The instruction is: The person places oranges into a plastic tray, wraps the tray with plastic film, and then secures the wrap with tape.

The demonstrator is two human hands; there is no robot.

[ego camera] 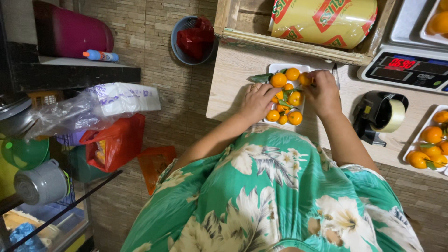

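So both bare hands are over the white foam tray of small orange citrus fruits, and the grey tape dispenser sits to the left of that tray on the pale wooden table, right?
Not quite. The head view shows the grey tape dispenser to the right of the white foam tray, not the left. The rest holds: the left hand and right hand are over the small orange citrus fruits on the pale wooden table.

A pale wooden worktop (228,79) stands on a brown woven-pattern floor (163,60); a dark shelf (70,74) is at the left.

Tray (273,68) of tangerines (288,100) lies between both hands, on table (228,79).
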